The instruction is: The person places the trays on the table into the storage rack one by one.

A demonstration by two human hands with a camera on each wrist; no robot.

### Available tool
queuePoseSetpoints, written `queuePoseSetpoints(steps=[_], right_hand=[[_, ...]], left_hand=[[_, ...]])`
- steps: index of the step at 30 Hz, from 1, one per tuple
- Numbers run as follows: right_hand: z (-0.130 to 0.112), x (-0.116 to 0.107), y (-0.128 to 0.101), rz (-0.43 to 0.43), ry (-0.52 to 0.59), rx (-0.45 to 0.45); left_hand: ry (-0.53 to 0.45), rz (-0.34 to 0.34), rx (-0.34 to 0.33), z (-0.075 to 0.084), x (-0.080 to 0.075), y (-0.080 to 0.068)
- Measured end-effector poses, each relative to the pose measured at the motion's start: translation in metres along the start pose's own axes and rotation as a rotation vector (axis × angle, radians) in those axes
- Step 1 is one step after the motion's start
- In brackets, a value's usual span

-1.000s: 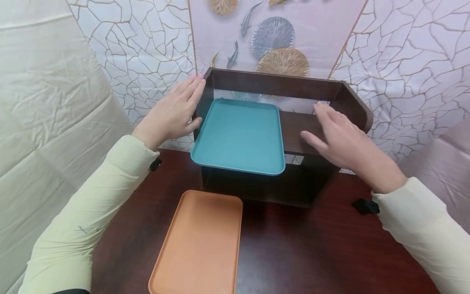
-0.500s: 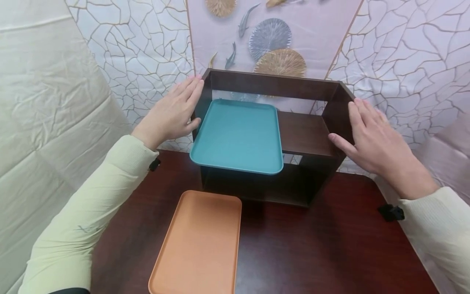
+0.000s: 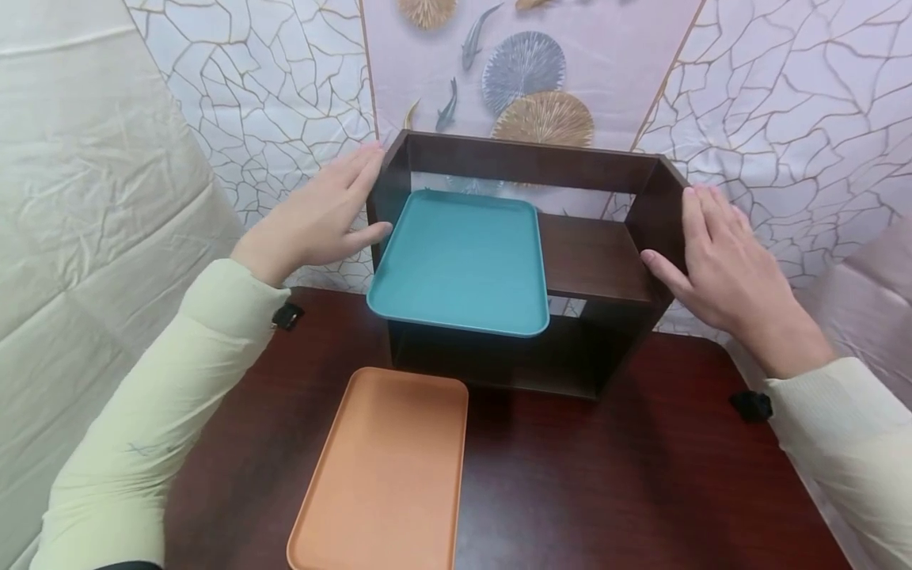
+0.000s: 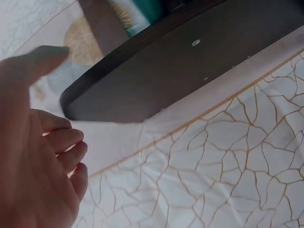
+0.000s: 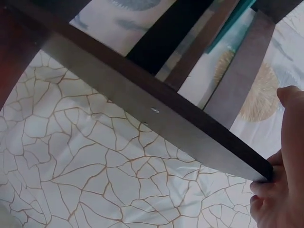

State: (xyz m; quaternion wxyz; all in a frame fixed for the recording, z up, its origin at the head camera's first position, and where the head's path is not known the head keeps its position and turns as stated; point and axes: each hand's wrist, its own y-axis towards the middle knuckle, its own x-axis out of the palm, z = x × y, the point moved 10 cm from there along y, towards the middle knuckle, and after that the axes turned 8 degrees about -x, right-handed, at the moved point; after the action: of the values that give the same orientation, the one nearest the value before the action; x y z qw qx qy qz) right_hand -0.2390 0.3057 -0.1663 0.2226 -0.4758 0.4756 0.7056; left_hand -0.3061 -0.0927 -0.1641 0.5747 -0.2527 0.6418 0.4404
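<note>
Closest to me, the orange tray (image 3: pixel 381 475) lies flat on the dark tabletop (image 3: pixel 627 483), long axis running away from me, and neither hand is anywhere near it. Just past that is the dark wooden shelf unit (image 3: pixel 527 162), sitting at the back of the tabletop against the patterned wall covering (image 3: pixel 784 95). The teal tray (image 3: pixel 459 265) rests on its middle board, pushed to the left half and poking out a bit over the front edge. The shelf unit sits right between my hands, long axis left to right, so each hand gets one end. My left hand (image 3: pixel 317 218) is up against the outside of the left side panel, fingers (image 3: pixel 359 170) straight and relaxed, thumb reaching toward the front edge; honestly can't tell if the palm is pressing or just grazing it. My right hand (image 3: pixel 720 265) is flat on the outside of the right panel, thumb hooked at its front edge, nothing curled round anything. Both look about equally close to the thing.
</note>
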Motion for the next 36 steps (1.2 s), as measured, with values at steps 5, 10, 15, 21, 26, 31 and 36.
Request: queuePoseSetpoints(steps=[5, 10, 15, 21, 26, 31, 36], right_hand=[[0.004, 0.004, -0.002, 0.000, -0.018, 0.011], [0.006, 0.006, -0.003, -0.006, -0.028, 0.022], [0.005, 0.007, -0.002, 0.002, -0.024, 0.012], [0.008, 0.009, -0.003, -0.011, -0.012, 0.029], [0.008, 0.009, -0.003, -0.017, -0.015, 0.028], [0.010, 0.009, -0.005, -0.015, -0.015, 0.035], [0.007, 0.008, -0.003, -0.005, -0.014, 0.030]], left_hand=[[-0.094, -0.017, -0.071, -0.015, -0.008, -0.021], [-0.090, -0.017, -0.128, -0.036, -0.005, -0.046], [-0.051, -0.007, -0.149, -0.056, 0.010, -0.070], [-0.052, -0.024, -0.126, -0.068, 0.045, -0.094], [-0.093, -0.032, -0.111, -0.073, 0.078, -0.112], [-0.148, -0.037, -0.108, -0.075, 0.114, -0.130], [-0.187, -0.044, -0.179, -0.077, 0.143, -0.152]])
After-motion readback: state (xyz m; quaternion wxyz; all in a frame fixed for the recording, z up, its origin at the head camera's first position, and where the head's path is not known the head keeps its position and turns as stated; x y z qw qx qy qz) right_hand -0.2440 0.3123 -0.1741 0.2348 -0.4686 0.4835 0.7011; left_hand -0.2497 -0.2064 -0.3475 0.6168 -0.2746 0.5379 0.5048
